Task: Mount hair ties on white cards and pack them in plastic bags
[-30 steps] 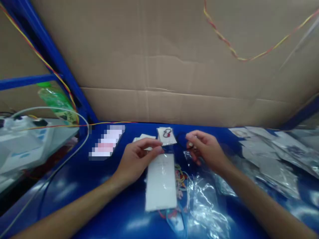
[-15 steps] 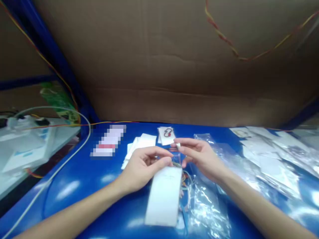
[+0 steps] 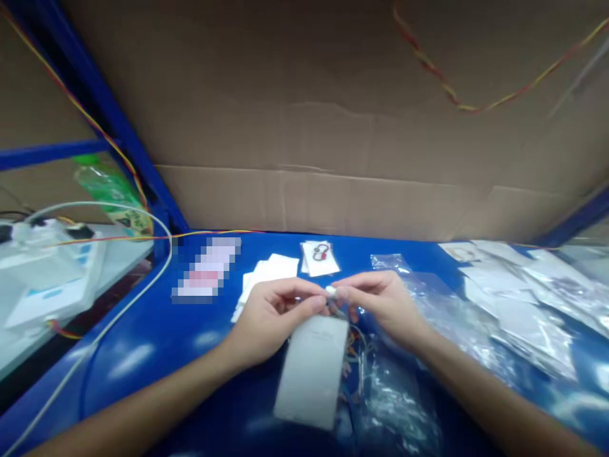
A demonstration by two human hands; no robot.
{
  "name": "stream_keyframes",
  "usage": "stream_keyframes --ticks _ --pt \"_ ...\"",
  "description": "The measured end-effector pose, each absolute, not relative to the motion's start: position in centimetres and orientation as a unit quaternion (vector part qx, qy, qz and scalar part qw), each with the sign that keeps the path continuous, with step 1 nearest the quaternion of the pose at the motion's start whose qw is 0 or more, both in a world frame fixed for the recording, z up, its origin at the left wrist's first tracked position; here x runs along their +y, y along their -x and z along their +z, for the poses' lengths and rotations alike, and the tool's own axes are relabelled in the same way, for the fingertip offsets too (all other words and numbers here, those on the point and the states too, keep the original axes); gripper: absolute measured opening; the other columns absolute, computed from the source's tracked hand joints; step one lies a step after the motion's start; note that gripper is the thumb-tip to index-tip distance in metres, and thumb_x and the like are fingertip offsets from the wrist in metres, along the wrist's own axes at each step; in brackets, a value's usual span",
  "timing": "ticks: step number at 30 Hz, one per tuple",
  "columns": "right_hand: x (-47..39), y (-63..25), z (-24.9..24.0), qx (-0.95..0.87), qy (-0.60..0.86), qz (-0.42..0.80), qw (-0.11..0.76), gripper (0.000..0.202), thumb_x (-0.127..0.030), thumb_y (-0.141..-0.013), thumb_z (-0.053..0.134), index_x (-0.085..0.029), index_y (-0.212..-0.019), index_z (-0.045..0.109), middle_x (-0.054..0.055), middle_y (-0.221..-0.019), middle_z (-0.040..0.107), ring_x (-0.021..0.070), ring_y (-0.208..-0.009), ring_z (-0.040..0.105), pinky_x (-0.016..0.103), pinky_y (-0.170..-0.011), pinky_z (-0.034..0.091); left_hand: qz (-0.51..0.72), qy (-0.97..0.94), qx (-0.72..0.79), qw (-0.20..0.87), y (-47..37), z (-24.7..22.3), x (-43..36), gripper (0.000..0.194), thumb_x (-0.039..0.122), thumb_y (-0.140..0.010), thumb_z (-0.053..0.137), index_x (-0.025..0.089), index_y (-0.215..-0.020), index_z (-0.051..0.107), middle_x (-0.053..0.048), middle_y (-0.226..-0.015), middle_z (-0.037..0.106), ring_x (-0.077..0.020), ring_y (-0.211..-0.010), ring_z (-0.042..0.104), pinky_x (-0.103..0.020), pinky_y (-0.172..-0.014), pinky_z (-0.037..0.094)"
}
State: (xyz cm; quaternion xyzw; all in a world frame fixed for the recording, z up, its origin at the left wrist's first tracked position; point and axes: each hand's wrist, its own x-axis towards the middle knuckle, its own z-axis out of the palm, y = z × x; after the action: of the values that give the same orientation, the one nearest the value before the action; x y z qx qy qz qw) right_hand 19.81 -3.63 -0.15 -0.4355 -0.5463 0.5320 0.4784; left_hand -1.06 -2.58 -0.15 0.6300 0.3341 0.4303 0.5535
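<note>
My left hand (image 3: 283, 317) is closed, thumb and forefinger pinched on a thin cable (image 3: 337, 312). My right hand (image 3: 387, 304) is closed too, pinching a small white connector (image 3: 332, 291) right at the tips of my left fingers. Just below both hands a blank white card (image 3: 311, 374) lies at a slight tilt, its top edge by the left thumb. Right of the card, a loose tangle of thin coloured wires (image 3: 354, 346) sits partly under my right hand. Exactly how cable and connector meet is hidden by the fingers.
White cards (image 3: 271, 273) lie beyond my left hand, and a smaller card with a dark looped cable (image 3: 321, 254) is further back. Clear plastic bags (image 3: 399, 393) spread to the right, near bagged white sheets (image 3: 518, 304). A pale cable (image 3: 137, 298) curves along the left.
My right hand has moved left and slightly down, bringing the white connector up to my left fingertips. The left hand has barely moved.
</note>
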Motion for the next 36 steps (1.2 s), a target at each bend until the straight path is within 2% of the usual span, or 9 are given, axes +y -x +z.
stream_keyframes --ticks 6,9,11,14,19,24,28,32,36 --pt "-3.61 -19.78 -1.22 -0.524 0.357 0.599 0.489 0.046 -0.057 -0.093 0.061 -0.018 -0.090 0.084 0.010 -0.087 0.081 0.0180 -0.071 0.071 0.028 -0.061 0.055 0.447 -0.619 0.368 0.531 1.07 -0.15 -2.36 0.011 0.030 -0.083 0.079 0.020 -0.088 0.080 -0.003 -0.078 0.080 -0.0163 -0.069 0.074 -0.020 -0.060 0.057" --pt "-3.84 -19.72 -1.22 -0.546 0.352 0.584 0.487 0.030 -0.040 -0.080 0.082 -0.021 -0.103 0.082 0.009 -0.102 0.081 0.0211 -0.089 0.075 0.032 -0.077 0.060 0.464 -0.619 0.383 0.505 1.09 -0.18 -2.16 0.012 0.032 -0.083 0.079 0.020 -0.087 0.080 -0.003 -0.079 0.080 -0.0168 -0.070 0.074 -0.020 -0.059 0.056" --pt "-3.95 -19.60 -1.12 -0.545 0.356 0.586 0.482 0.042 -0.028 -0.070 0.091 -0.023 -0.109 0.078 0.007 -0.106 0.080 0.0220 -0.096 0.076 0.036 -0.087 0.060 0.473 -0.615 0.395 0.492 1.08 -0.25 -2.11 0.014 0.033 -0.082 0.079 0.020 -0.086 0.080 -0.004 -0.082 0.080 -0.0175 -0.070 0.074 -0.020 -0.058 0.056" --pt "-3.93 -19.47 -1.14 -0.541 0.362 0.582 0.488 0.042 -0.024 -0.069 0.091 -0.022 -0.108 0.077 0.007 -0.106 0.080 0.0222 -0.098 0.076 0.039 -0.094 0.060 0.480 -0.604 0.415 0.483 1.05 -0.44 -2.17 0.016 0.034 -0.081 0.079 0.019 -0.087 0.080 -0.005 -0.080 0.080 -0.0177 -0.064 0.072 -0.022 -0.052 0.054" --pt "-3.91 -19.55 -1.28 -0.576 0.375 0.545 0.480 0.035 -0.026 -0.072 0.090 -0.022 -0.105 0.078 0.007 -0.107 0.080 0.0223 -0.097 0.076 0.036 -0.088 0.061 0.476 -0.609 0.420 0.476 1.02 -0.68 -2.43 0.019 0.037 -0.083 0.077 0.019 -0.089 0.078 -0.003 -0.074 0.077 -0.0143 -0.052 0.065 -0.020 -0.043 0.047" --pt "-4.16 -19.40 -1.04 -0.566 0.378 0.573 0.457 0.049 -0.031 -0.083 0.081 -0.025 -0.129 0.067 0.007 -0.108 0.080 0.0212 -0.096 0.076 0.034 -0.082 0.061 0.488 -0.614 0.401 0.473 0.85 -0.57 -2.69 0.015 0.033 -0.084 0.076 0.019 -0.088 0.076 -0.002 -0.076 0.075 -0.0131 -0.054 0.065 -0.019 -0.044 0.047" --pt "-4.11 -19.30 -0.87 -0.573 0.372 0.569 0.458 0.037 -0.030 -0.083 0.082 -0.023 -0.117 0.072 0.007 -0.110 0.080 0.0203 -0.099 0.075 0.032 -0.085 0.059 0.500 -0.639 0.382 0.443 0.88 -0.60 -2.83 0.012 0.031 -0.087 0.074 0.019 -0.091 0.075 -0.004 -0.088 0.073 -0.0148 -0.064 0.067 -0.022 -0.051 0.051" --pt "-4.03 -19.26 -0.84 -0.567 0.364 0.568 0.473 0.017 -0.029 -0.082 0.082 -0.022 -0.096 0.077 0.004 -0.097 0.081 0.0155 -0.087 0.075 0.026 -0.078 0.058 0.511 -0.680 0.375 0.368 1.10 -0.82 -2.79 0.007 0.026 -0.089 0.072 0.021 -0.091 0.076 -0.004 -0.093 0.072 -0.0162 -0.079 0.067 -0.023 -0.063 0.051" --pt "-4.02 -19.18 -0.85 -0.565 0.360 0.558 0.489 0.013 -0.029 -0.083 0.082 -0.022 -0.093 0.079 0.003 -0.094 0.081 0.0141 -0.084 0.075 0.025 -0.077 0.058 0.512 -0.685 0.362 0.370 1.25 -0.97 -2.70 0.007 0.026 -0.090 0.071 0.020 -0.093 0.075 -0.004 -0.092 0.072 -0.0165 -0.080 0.067 -0.025 -0.065 0.051"
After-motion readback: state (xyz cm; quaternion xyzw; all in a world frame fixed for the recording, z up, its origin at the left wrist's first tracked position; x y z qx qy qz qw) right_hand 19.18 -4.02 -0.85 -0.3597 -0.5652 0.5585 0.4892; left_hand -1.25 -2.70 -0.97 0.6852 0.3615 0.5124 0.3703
